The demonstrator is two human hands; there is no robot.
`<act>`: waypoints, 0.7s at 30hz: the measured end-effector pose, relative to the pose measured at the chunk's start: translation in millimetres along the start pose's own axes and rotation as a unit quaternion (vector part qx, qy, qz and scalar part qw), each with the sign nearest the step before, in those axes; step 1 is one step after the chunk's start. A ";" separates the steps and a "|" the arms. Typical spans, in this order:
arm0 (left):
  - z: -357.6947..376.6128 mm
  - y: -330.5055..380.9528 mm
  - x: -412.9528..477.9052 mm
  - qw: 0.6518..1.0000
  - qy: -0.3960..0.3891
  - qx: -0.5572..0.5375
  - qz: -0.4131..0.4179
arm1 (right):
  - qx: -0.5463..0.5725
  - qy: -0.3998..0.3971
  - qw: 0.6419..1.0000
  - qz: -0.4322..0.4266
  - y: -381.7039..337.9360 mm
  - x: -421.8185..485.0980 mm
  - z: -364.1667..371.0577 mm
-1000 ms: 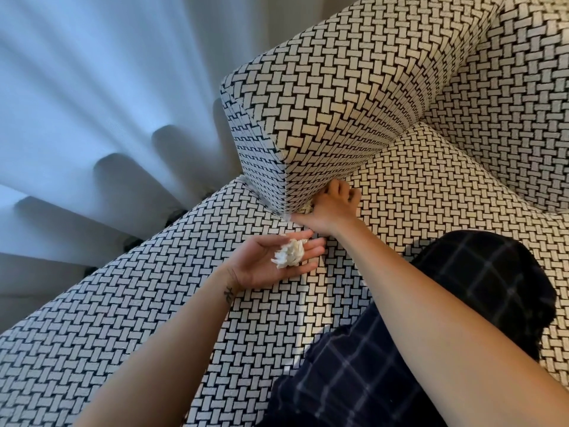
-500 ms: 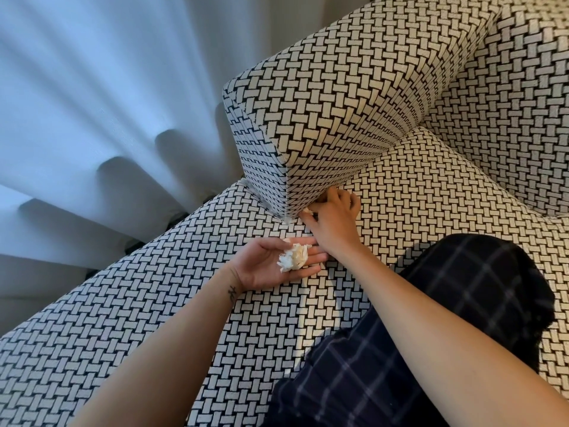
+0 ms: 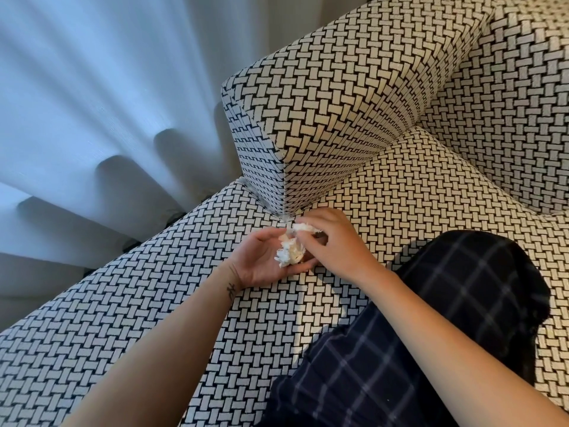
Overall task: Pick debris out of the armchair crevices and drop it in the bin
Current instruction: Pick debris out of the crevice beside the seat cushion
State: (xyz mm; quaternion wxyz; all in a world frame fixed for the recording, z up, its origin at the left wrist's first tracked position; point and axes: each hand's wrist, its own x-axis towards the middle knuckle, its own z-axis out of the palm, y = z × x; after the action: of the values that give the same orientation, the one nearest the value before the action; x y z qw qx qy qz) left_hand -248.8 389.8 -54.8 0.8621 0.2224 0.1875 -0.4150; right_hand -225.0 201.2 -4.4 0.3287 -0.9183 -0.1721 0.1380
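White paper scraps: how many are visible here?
2. One crumpled wad lies in the palm of the left hand; one scrap is pinched by the right hand. More may hide in the armchair crevice.

Coarse woven armchair upholstery (image 3: 354, 87), crumpled white paper wad (image 3: 288, 255), smooth sheer curtain cloth (image 3: 92, 87), soft checked fabric (image 3: 431, 303)

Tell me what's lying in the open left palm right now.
A crumpled white paper wad rests in the left hand. The right hand, pinching another white scrap above it, hides the palm's far edge.
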 end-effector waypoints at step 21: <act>-7.7 -0.4 3.7 0.998 -0.006 -0.059 -0.018 | -0.009 0.041 0.997 0.070 13.1 38.6 2.6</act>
State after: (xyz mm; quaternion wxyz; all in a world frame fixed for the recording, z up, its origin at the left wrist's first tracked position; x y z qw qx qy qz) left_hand -248.0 391.4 -63.2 0.8671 0.1650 0.2104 -0.4202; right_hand -188.2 208.9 -20.3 0.3165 -0.9360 -0.0948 0.1215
